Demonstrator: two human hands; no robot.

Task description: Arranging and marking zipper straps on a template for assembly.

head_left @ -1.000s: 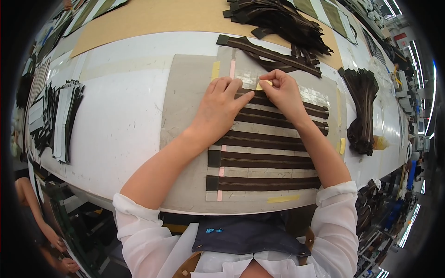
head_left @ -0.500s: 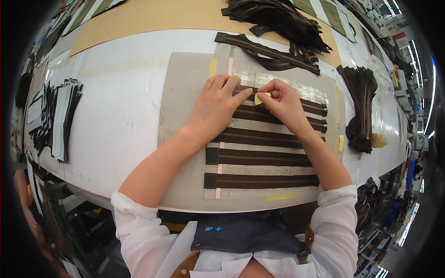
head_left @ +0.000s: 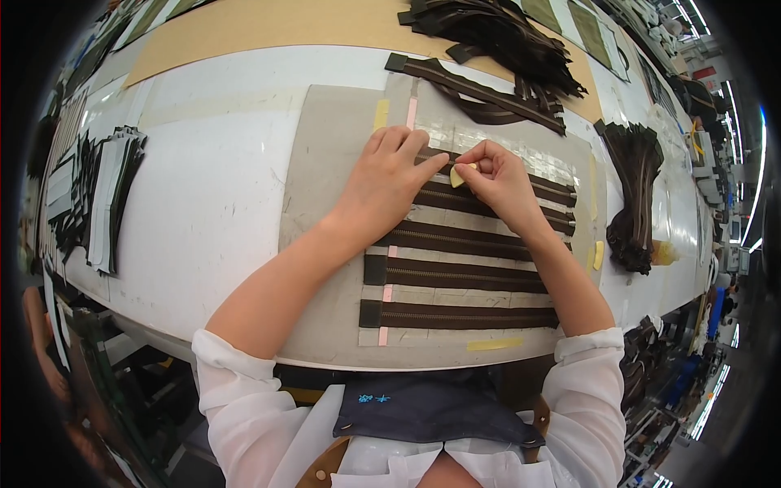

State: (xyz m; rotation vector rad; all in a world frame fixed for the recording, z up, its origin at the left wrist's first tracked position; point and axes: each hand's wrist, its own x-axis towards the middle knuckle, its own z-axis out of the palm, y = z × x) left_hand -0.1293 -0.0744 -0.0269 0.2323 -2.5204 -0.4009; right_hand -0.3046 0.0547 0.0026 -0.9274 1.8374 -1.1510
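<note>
Several dark brown zippers [head_left: 460,277] lie in parallel rows across a grey board [head_left: 325,122]. My left hand [head_left: 382,175] rests on the left part of the upper rows, fingers spread and pressing down, and hides those zipper ends. Close beside its thumb, my right hand [head_left: 506,185] pinches a piece of yellow tailor's chalk [head_left: 458,176] at the topmost zipper [head_left: 549,189]. Black tabs [head_left: 374,270] show at the left ends of the lower zippers. A pink strip [head_left: 412,112] runs up the board and passes under the rows.
Loose zippers [head_left: 480,88] lie just beyond the board, with a heap of zippers [head_left: 496,37] behind them. A zipper bundle [head_left: 633,195] is at the right. Black and white fabric pieces [head_left: 106,199] stack at the left of the white table [head_left: 203,179].
The whole view has shifted slightly. Both hands stay at the topmost zipper, and the chalk in my right hand has tilted a little.
</note>
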